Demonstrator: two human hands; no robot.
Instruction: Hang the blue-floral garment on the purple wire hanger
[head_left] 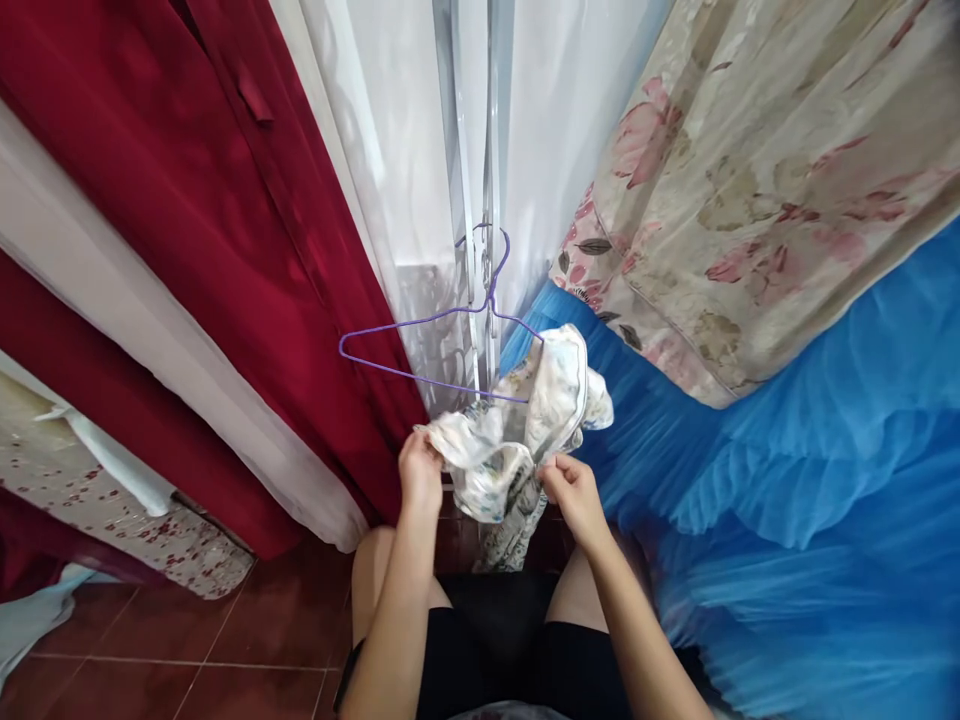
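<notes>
A white garment with a faint floral print (556,385) hangs by one side from the right arm of a purple wire hanger (420,322). The hanger's left arm is bare. My left hand (421,470) pinches the garment's loose left edge, just below the hanger's lower bar. On the other side, my right hand (571,490) has thumb and fingers closed on the fabric under the draped part. Between the hands the cloth is bunched, and its lower folds hang down toward my knees. The hanger's hook sits at a white metal upright (471,200).
Dark red cloth (300,250) and pale cloth hang on the left. A floral curtain-like fabric (720,210) and a ruffled blue fabric (787,500) fill the right. White material (390,120) stands behind the hanger. The floor has red-brown tiles (262,630).
</notes>
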